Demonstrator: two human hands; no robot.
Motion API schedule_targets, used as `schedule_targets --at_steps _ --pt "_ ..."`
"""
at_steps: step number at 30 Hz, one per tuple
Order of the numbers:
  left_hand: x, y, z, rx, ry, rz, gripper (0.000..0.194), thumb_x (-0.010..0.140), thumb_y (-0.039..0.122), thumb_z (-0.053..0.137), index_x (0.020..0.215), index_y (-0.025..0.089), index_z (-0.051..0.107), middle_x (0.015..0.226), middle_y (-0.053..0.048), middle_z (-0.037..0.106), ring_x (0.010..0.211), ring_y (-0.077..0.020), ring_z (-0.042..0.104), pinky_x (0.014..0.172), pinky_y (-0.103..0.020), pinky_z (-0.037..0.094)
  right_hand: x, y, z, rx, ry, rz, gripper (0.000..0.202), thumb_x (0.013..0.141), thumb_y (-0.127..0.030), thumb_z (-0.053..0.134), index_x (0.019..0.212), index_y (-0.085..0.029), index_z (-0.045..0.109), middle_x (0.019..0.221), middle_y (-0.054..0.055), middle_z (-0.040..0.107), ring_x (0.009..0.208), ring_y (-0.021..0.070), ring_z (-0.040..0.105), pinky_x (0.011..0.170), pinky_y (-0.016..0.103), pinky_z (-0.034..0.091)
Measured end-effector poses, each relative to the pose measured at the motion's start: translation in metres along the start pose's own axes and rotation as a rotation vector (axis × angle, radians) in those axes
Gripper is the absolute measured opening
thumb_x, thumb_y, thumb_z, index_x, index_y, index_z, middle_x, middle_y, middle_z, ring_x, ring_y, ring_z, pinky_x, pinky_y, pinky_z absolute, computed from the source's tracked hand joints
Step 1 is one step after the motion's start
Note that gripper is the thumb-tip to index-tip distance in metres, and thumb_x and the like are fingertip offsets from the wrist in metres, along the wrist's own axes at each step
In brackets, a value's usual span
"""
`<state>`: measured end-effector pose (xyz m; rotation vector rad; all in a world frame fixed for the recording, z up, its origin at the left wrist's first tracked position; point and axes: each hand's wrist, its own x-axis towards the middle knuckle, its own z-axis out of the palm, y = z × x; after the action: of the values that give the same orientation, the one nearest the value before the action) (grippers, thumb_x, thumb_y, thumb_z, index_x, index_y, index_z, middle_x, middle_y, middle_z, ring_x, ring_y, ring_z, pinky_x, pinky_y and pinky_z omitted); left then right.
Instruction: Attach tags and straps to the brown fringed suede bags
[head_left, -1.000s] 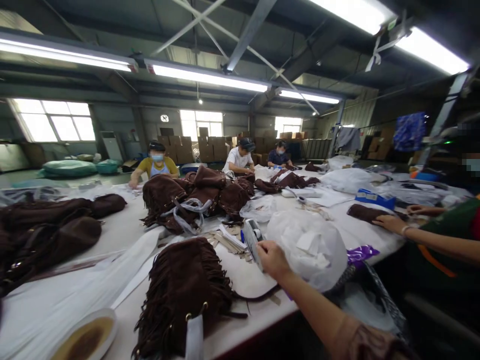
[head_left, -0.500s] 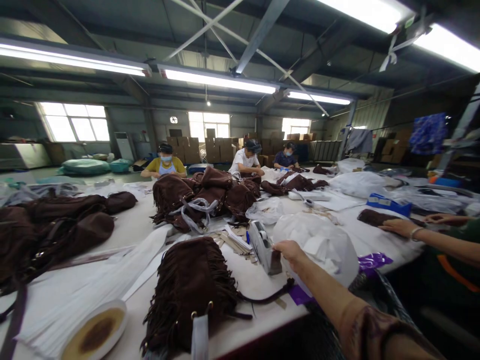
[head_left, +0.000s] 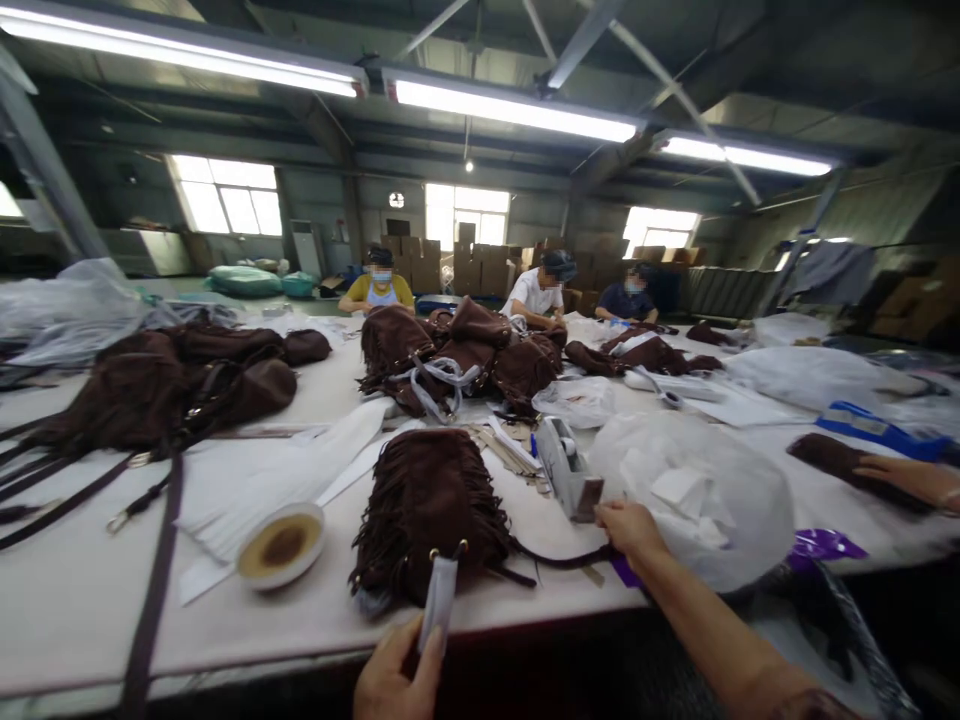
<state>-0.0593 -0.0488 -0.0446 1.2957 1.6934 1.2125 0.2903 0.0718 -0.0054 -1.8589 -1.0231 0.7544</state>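
Note:
A dark brown fringed bag [head_left: 431,480] lies on the white table before me. From its brass rings a pale strip [head_left: 441,600] runs down toward me, and my left hand [head_left: 401,668] pinches that strip's lower end between thumb and fingers. Beside the bag, on its right, stands a grey tape dispenser [head_left: 564,470]. My right hand [head_left: 634,530] is at the dispenser's front edge with fingers pinched together; whatever is between them is too small to make out. A dark bag strap [head_left: 559,558] extends across to just below that hand.
A bowl of brownish liquid [head_left: 281,545] sits left of the bag. Brown bags are piled behind [head_left: 465,355] and at left [head_left: 172,385]. A clear plastic bag of white paper [head_left: 697,490] bulges at right. Farther right, a co-worker's hand [head_left: 911,480] touches a brown piece.
My left hand has come into view and taken hold of the pale strip. My right hand stays by the dispenser, fingers still pinched. The view has swung left.

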Motion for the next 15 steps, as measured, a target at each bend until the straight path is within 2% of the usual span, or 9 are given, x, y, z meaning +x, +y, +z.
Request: schedule_targets --at_steps 2,4,7,10,12,15 --pt "-0.005 0.006 -0.002 -0.022 0.026 0.012 0.039 0.077 0.057 0.069 0.093 0.021 0.072 0.089 -0.005 0.075 0.083 -0.0242 0.069 0.076 -0.028 0.053 -0.017 -0.001 0.004 -0.066 -0.058 -0.062 0.022 0.069 -0.036 0.062 0.056 -0.019 0.064 0.054 0.004 0.061 0.054 0.0181 0.052 0.051 0.029 0.034" --pt "-0.008 0.011 -0.003 -0.043 0.036 0.012 0.032 0.080 0.051 0.068 0.088 0.020 0.069 0.083 -0.004 0.072 0.077 -0.0220 0.067 0.073 -0.028 0.051 -0.046 -0.007 0.016 -0.105 -0.228 -0.213 0.028 0.076 -0.044 0.061 0.068 -0.019 0.070 0.061 0.003 0.064 0.057 0.0179 0.052 0.054 0.029 0.037" --pt "-0.011 0.014 -0.003 -0.029 0.030 0.027 0.024 0.083 0.044 0.067 0.083 0.021 0.065 0.079 -0.004 0.070 0.074 -0.0206 0.064 0.071 -0.028 0.048 -0.104 -0.028 0.047 -0.079 -0.541 -0.363 0.035 0.083 -0.050 0.059 0.068 -0.019 0.069 0.057 0.001 0.059 0.055 0.0156 0.049 0.054 0.028 0.037" --pt "-0.014 0.014 -0.004 -0.040 0.011 0.048 0.021 0.084 0.041 0.068 0.082 0.021 0.066 0.080 -0.004 0.069 0.076 -0.0206 0.063 0.072 -0.028 0.046 -0.155 -0.054 0.083 0.012 -0.729 -0.419 0.033 0.084 -0.044 0.061 0.065 -0.019 0.068 0.061 0.001 0.062 0.059 0.0152 0.053 0.059 0.027 0.039" --pt "-0.015 0.014 -0.005 -0.054 0.012 0.074 0.019 0.084 0.040 0.068 0.080 0.021 0.067 0.079 -0.004 0.068 0.075 -0.0205 0.062 0.072 -0.028 0.046 -0.174 -0.066 0.104 0.026 -0.787 -0.413 0.030 0.083 -0.040 0.061 0.063 -0.018 0.068 0.062 0.001 0.064 0.060 0.0157 0.055 0.059 0.026 0.040" --pt "-0.015 0.012 -0.008 -0.042 0.037 0.154 0.013 0.086 0.033 0.065 0.079 0.022 0.067 0.079 -0.004 0.067 0.076 -0.0204 0.060 0.075 -0.029 0.045 -0.179 -0.070 0.127 -0.032 -0.783 -0.372 0.030 0.079 -0.037 0.061 0.057 -0.018 0.066 0.056 0.001 0.062 0.057 0.0154 0.054 0.056 0.026 0.038"
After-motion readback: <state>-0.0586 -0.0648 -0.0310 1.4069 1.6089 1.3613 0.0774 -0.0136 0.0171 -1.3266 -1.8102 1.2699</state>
